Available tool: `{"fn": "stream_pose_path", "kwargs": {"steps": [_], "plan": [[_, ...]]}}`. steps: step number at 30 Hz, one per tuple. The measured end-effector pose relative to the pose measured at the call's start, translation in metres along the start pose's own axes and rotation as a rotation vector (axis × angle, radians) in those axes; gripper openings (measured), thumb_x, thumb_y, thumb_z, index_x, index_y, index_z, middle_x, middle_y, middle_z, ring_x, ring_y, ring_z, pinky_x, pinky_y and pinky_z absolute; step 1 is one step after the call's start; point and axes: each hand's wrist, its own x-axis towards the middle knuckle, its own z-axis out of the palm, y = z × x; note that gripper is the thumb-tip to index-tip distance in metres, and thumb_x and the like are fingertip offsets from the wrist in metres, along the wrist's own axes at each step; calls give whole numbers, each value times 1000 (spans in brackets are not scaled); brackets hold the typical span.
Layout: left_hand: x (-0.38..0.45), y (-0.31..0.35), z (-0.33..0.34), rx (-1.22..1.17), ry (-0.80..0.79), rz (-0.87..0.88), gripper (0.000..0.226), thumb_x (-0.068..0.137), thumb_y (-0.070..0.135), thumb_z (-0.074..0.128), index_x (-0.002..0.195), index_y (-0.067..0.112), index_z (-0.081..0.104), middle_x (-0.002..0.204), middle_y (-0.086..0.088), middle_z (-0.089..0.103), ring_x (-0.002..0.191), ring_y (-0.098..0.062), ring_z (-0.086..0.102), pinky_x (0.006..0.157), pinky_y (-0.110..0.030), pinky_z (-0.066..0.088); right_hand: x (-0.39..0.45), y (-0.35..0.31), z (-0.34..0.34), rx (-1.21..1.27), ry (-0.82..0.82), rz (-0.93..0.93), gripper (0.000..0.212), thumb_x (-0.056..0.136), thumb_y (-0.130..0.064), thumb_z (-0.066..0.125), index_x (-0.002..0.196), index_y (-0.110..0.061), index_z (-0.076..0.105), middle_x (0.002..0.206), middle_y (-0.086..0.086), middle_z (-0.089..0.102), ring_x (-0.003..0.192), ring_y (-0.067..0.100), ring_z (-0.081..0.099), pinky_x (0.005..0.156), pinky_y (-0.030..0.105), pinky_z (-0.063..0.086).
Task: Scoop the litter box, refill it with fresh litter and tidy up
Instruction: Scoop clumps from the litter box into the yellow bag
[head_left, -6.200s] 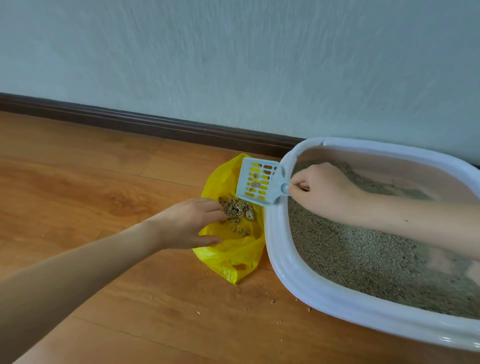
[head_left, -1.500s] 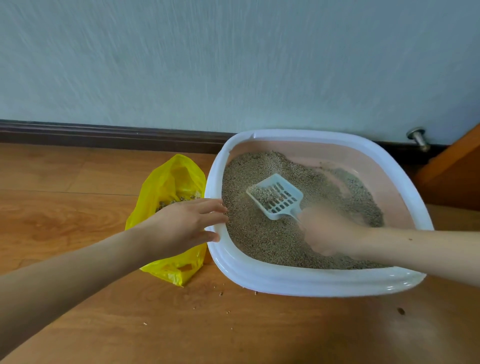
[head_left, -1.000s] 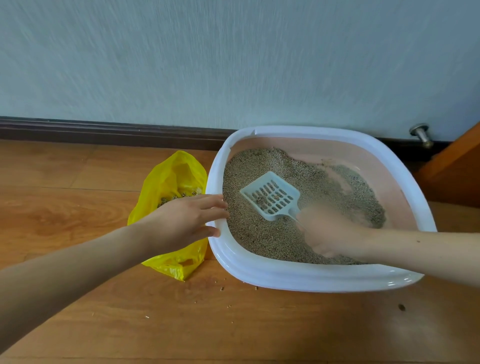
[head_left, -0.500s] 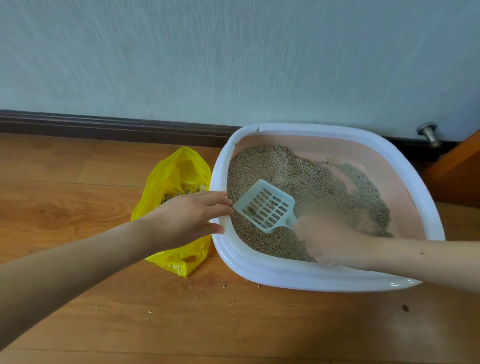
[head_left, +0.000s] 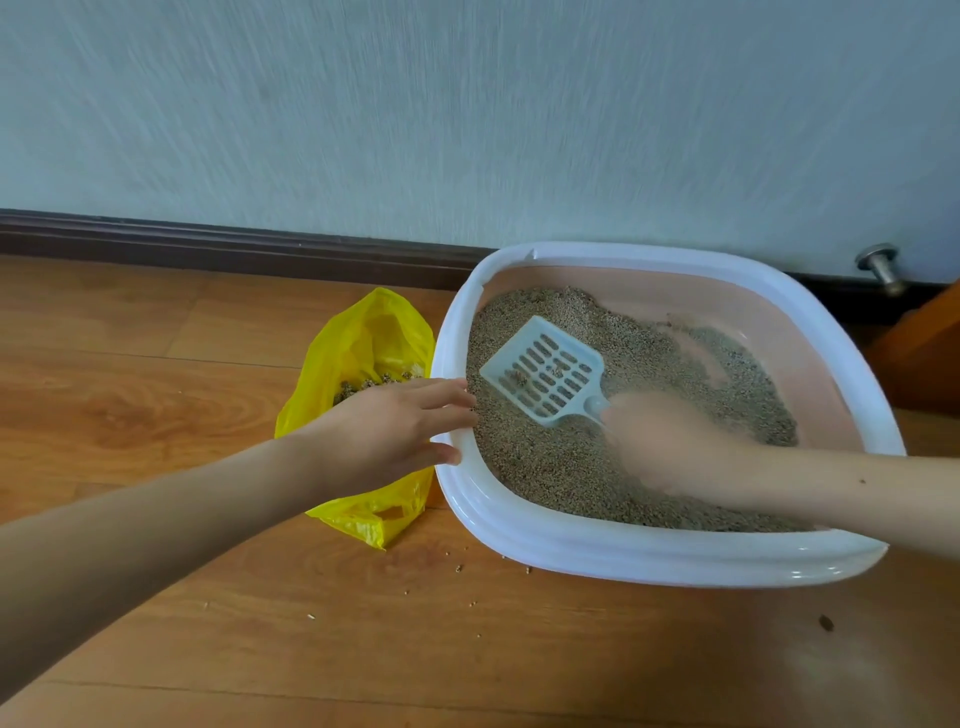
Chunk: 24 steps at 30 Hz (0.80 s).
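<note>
**A:** Where is the scoop (head_left: 545, 376)?

**B:** It is in the box (head_left: 649, 558), over the litter (head_left: 561, 467) on the left side. Only a few bits sit on its grid, so I think most grains have dropped through the holes.

**A:** Which way does it point?

**B:** Its wide end points up and left, toward the bag (head_left: 371, 338). Its handle runs down and right, into the right hand (head_left: 670, 441).

**A:** Is that hand gripping it?

**B:** The hand is blurry. It sits right at the handle's end, so I think it grips the handle, but I cannot see the fingers.

**A:** And the bag?

**B:** It lies on the floor (head_left: 156, 415), touching the box on its left. Its mouth is open and there are clumps (head_left: 363, 384) inside. It is just past the box rim from the scoop, so the scoop has to go left over the rim to reach it.

**A:** What is the left hand (head_left: 389, 431) doing?

**B:** It is open, with straight fingers. Its fingertips reach the left rim of the box, right above the bag. It is the nearer hand to the bag, so it could hold the bag's mouth wide.

**A:** Anything else?

**B:** Some crumbs (head_left: 460, 567) lie on the floor in front of the box. Those need tidying later.
</note>
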Motion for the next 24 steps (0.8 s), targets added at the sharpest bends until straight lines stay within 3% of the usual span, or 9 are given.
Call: {"fn": "stream_pose_path", "kwargs": {"steps": [5, 9, 13, 16, 18, 21, 23, 24], "plan": [[0, -1, 3, 6, 16, 14, 47, 93, 44, 39, 123, 15, 61, 129, -3, 58, 129, -22, 48, 97, -39, 50, 19, -42, -6, -86, 55, -168, 31, 103, -20, 36, 77, -6, 45, 50, -1, 36, 33, 6, 30, 33, 16, 25], [-2, -3, 8, -10, 56, 26, 37, 92, 37, 56, 122, 14, 60, 130, -4, 57, 129, -23, 48, 96, -39, 50, 48, -74, 5, -243, 69, -290, 34, 102, -23, 40, 74, -6, 52, 50, -2, 43, 36, 7, 36, 39, 21, 31], [-2, -1, 7, -23, 77, 27, 36, 91, 31, 61, 121, 11, 61, 128, -7, 59, 129, -24, 47, 97, -39, 50, 75, -97, 26, -591, 118, -440, 41, 100, -26, 42, 72, 0, 56, 61, 7, 57, 51, 20, 48, 53, 33, 38], [-2, 0, 6, -27, 86, 31, 35, 92, 31, 59, 119, 9, 62, 125, -10, 59, 124, -27, 50, 88, -42, 53, 87, -111, 43, -896, 153, -545, 38, 101, -25, 37, 70, -8, 50, 68, 8, 56, 61, 25, 52, 51, 32, 35], [-3, -1, 8, -39, 80, 21, 39, 92, 35, 53, 119, 8, 61, 125, -11, 58, 122, -28, 51, 83, -44, 54, 91, -121, 52, -1146, 148, -586, 25, 100, -15, 39, 80, -10, 53, 70, 7, 52, 62, 25, 51, 46, 29, 30], [-3, -1, 11, -54, 91, 21, 37, 92, 32, 57, 118, 7, 62, 124, -11, 58, 120, -28, 52, 84, -44, 53, 87, -127, 64, -1456, 181, -712, 12, 84, -2, 55, 86, -13, 56, 69, 7, 55, 58, 23, 57, 39, 26, 15], [-3, -2, 12, -59, 111, 34, 34, 90, 27, 63, 117, 6, 62, 124, -12, 58, 118, -28, 53, 85, -43, 53, 86, -125, 68, -1606, 253, -759, 28, 51, -3, 81, 66, -11, 58, 49, 5, 51, 37, 20, 54, 41, 17, -2], [-3, -2, 11, -62, 120, 40, 34, 90, 26, 64, 116, 5, 63, 123, -12, 59, 117, -28, 53, 85, -42, 53, 86, -128, 68, -1565, 304, -813, 38, 32, 1, 84, 55, -10, 56, 38, 3, 41, 26, 19, 46, 48, 11, -5]]}}
